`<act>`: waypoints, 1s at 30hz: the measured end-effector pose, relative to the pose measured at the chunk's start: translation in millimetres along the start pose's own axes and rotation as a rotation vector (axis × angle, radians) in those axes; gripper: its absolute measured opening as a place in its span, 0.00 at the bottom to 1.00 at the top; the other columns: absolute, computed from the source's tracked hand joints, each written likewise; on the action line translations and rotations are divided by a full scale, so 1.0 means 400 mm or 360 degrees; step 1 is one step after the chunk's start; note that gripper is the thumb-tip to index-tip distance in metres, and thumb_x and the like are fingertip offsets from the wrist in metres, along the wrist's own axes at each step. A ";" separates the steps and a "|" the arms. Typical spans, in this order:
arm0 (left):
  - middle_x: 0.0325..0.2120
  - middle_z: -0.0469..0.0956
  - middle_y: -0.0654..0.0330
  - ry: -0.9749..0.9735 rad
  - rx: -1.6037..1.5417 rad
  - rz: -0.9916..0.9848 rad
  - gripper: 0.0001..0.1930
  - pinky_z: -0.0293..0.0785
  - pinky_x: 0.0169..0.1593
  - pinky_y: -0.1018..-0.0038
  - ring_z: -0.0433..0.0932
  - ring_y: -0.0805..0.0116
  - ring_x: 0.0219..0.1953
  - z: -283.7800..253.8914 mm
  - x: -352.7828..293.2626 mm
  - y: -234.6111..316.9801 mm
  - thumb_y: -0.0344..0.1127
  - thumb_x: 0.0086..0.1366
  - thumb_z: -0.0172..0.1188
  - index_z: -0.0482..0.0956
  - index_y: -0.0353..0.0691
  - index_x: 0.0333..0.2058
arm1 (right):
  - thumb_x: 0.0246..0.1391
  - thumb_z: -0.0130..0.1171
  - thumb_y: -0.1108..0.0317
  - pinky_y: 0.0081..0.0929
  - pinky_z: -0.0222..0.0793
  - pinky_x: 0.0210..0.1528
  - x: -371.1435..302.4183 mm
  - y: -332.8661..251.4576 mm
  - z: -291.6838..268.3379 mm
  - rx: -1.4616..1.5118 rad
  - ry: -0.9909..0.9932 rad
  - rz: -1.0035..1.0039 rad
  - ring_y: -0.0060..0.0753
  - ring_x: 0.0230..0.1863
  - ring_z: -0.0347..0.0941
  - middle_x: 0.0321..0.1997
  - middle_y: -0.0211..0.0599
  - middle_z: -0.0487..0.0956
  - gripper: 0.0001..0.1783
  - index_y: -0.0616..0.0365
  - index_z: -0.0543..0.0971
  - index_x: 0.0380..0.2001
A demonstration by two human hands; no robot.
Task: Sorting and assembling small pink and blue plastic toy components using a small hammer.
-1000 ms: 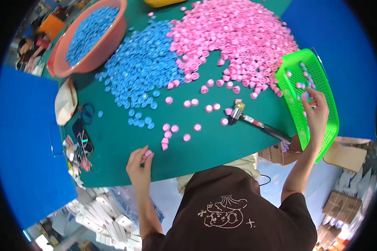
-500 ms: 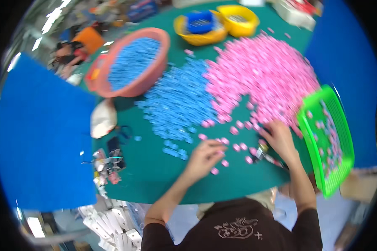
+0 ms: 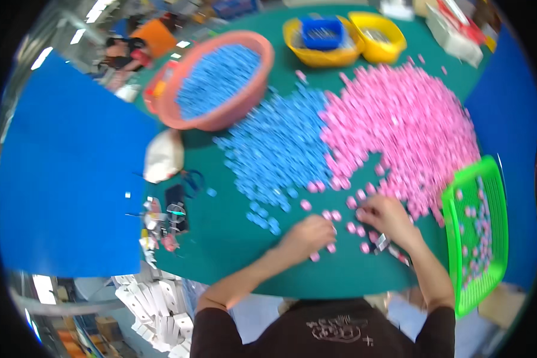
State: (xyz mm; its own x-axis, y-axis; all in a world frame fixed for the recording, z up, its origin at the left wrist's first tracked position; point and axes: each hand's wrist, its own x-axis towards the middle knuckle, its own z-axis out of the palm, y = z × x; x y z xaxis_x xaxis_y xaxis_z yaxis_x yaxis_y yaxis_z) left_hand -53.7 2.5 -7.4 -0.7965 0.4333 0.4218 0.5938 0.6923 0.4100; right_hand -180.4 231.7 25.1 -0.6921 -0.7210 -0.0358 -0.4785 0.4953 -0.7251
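Observation:
Over the green table [image 3: 221, 256] my left hand [image 3: 311, 234] is closed, its fingers curled down among scattered small pink plastic pieces [image 3: 336, 215]; whatever it holds is hidden. Opposite it, my right hand [image 3: 389, 218] has thumb and fingers pinched together at one pink piece. Ahead of the right hand spreads a large heap of pink pieces [image 3: 400, 119]. Left of that heap, and touching it, lies a heap of small blue pieces [image 3: 274, 143]. Below my right palm is a small black and silver object [image 3: 381, 241], partly covered.
A pink basin [image 3: 267, 65] full of blue pieces stands far left. Yellow bowls [image 3: 316, 58] stand at the back, one with a blue box [image 3: 322, 34]. At right leans a green basket [image 3: 453, 256] with mixed pieces. Blue panels [image 3: 71, 167] flank the table.
The view has shifted, so the table sits lower and further right. My left hand's fingers have curled in more. My right hand has drawn back from the pink heap, its fingers pinched.

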 end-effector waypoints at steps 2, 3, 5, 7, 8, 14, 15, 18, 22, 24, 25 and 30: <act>0.37 0.81 0.62 -0.0004 -0.0090 -0.0160 0.07 0.76 0.45 0.69 0.79 0.62 0.42 -0.030 -0.003 0.013 0.32 0.53 0.68 0.82 0.41 0.32 | 0.50 0.66 0.67 0.32 0.69 0.30 0.010 -0.016 -0.009 0.0048 0.0032 -0.0053 0.35 0.26 0.75 0.25 0.40 0.77 0.08 0.60 0.82 0.32; 0.36 0.81 0.62 0.0043 -0.0198 -0.0316 0.08 0.76 0.44 0.69 0.79 0.62 0.41 -0.044 0.006 0.016 0.32 0.52 0.68 0.82 0.41 0.32 | 0.51 0.66 0.67 0.31 0.69 0.30 0.018 -0.013 -0.014 0.0112 0.0074 -0.0062 0.35 0.26 0.75 0.25 0.40 0.77 0.08 0.60 0.82 0.32; 0.35 0.81 0.62 0.0048 -0.0226 -0.0411 0.08 0.76 0.43 0.69 0.80 0.61 0.39 -0.044 0.016 0.006 0.32 0.52 0.70 0.82 0.42 0.32 | 0.52 0.64 0.68 0.32 0.69 0.30 0.032 0.001 -0.032 0.0005 0.0313 -0.0070 0.35 0.25 0.76 0.26 0.39 0.78 0.08 0.60 0.82 0.33; 0.33 0.81 0.61 0.0201 -0.0259 -0.0649 0.08 0.75 0.41 0.69 0.79 0.62 0.37 -0.029 0.025 0.002 0.31 0.52 0.70 0.82 0.42 0.31 | 0.54 0.63 0.69 0.32 0.69 0.29 0.038 0.020 -0.032 -0.0097 0.0538 0.0030 0.35 0.24 0.74 0.25 0.38 0.77 0.07 0.60 0.82 0.33; 0.32 0.80 0.62 0.0266 -0.0145 -0.0610 0.08 0.74 0.39 0.70 0.78 0.62 0.35 -0.029 0.037 -0.007 0.30 0.52 0.70 0.83 0.41 0.33 | 0.53 0.63 0.70 0.33 0.69 0.32 0.037 0.025 -0.037 -0.0222 0.0548 -0.0038 0.36 0.28 0.74 0.28 0.36 0.76 0.06 0.60 0.83 0.34; 0.29 0.77 0.60 0.0109 -0.0167 -0.0684 0.10 0.74 0.35 0.71 0.77 0.63 0.31 -0.015 0.039 -0.014 0.28 0.54 0.68 0.84 0.39 0.36 | 0.49 0.66 0.68 0.35 0.62 0.44 0.026 0.046 0.004 -0.0560 0.0511 -0.0185 0.36 0.38 0.71 0.34 0.32 0.75 0.08 0.55 0.83 0.34; 0.30 0.78 0.60 0.0127 -0.0175 -0.0674 0.09 0.74 0.34 0.71 0.77 0.63 0.31 -0.013 0.030 -0.016 0.27 0.54 0.68 0.83 0.38 0.36 | 0.48 0.67 0.67 0.35 0.60 0.45 0.025 0.042 0.001 -0.0617 0.0520 -0.0210 0.35 0.37 0.71 0.34 0.31 0.75 0.08 0.54 0.83 0.34; 0.31 0.79 0.59 0.0164 -0.0243 -0.0757 0.10 0.74 0.34 0.72 0.77 0.63 0.30 -0.029 0.028 -0.013 0.27 0.54 0.69 0.81 0.37 0.36 | 0.47 0.68 0.67 0.34 0.56 0.47 0.019 0.057 -0.012 -0.0680 0.0524 -0.0214 0.32 0.37 0.71 0.31 0.28 0.76 0.07 0.51 0.82 0.32; 0.31 0.80 0.57 0.0072 -0.0198 -0.0753 0.10 0.75 0.35 0.71 0.78 0.63 0.33 -0.053 0.013 -0.022 0.27 0.53 0.70 0.80 0.37 0.34 | 0.49 0.66 0.69 0.34 0.55 0.47 0.028 0.064 -0.014 -0.0643 0.0495 -0.0199 0.31 0.36 0.71 0.27 0.27 0.77 0.04 0.51 0.82 0.30; 0.31 0.80 0.57 0.0085 -0.0232 -0.0726 0.11 0.75 0.36 0.71 0.78 0.62 0.33 -0.049 0.004 -0.028 0.27 0.52 0.70 0.81 0.37 0.35 | 0.49 0.66 0.70 0.34 0.55 0.46 0.034 0.059 -0.021 -0.0613 0.0469 -0.0178 0.31 0.36 0.72 0.27 0.27 0.77 0.03 0.52 0.82 0.30; 0.32 0.80 0.57 0.0095 -0.0249 -0.0694 0.12 0.75 0.36 0.70 0.78 0.61 0.34 -0.050 0.002 -0.027 0.28 0.52 0.70 0.81 0.38 0.36 | 0.50 0.65 0.70 0.34 0.55 0.47 0.038 0.049 -0.029 -0.0538 0.0405 -0.0075 0.31 0.35 0.72 0.28 0.27 0.78 0.03 0.52 0.82 0.30; 0.33 0.81 0.58 0.0033 -0.0218 -0.0548 0.12 0.76 0.36 0.71 0.78 0.63 0.34 -0.061 0.009 -0.032 0.27 0.53 0.69 0.83 0.38 0.38 | 0.50 0.65 0.70 0.35 0.55 0.49 0.042 0.044 -0.038 -0.0591 0.0327 -0.0004 0.31 0.35 0.72 0.28 0.28 0.79 0.04 0.53 0.83 0.32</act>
State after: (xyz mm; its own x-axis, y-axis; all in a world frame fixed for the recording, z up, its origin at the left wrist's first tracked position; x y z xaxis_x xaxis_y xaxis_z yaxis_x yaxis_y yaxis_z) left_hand -61.2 -19.1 8.6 -0.9506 0.1758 0.2558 0.3023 0.7115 0.6344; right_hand -208.8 235.9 22.2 -0.7660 -0.6294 0.1307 -0.6165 0.6617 -0.4267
